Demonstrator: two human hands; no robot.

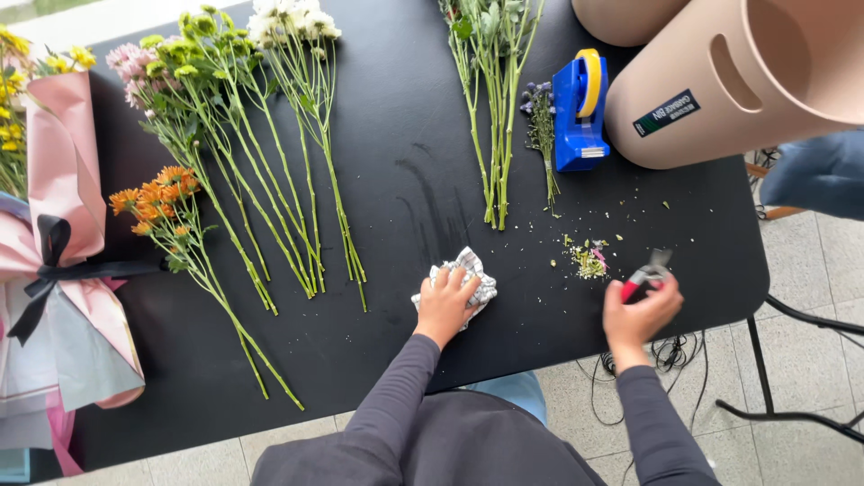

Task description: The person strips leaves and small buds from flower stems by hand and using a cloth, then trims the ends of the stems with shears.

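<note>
Grey sleeves are seen at the bottom, closest to the camera. A crumpled silver cloth is pressed flat on the black table under the left hand, with the fingers spread over it. Red-handled snips are gripped tight in the right hand, with the blades pointed up toward one o'clock. A small pile of flower bits is found between the hands, at ten o'clock from the snips, nearer the right hand. The snip blades are blurred and hard to make out. Flower stems are laid out at eleven o'clock from the cloth, a blue tape dispenser at one o'clock.
</note>
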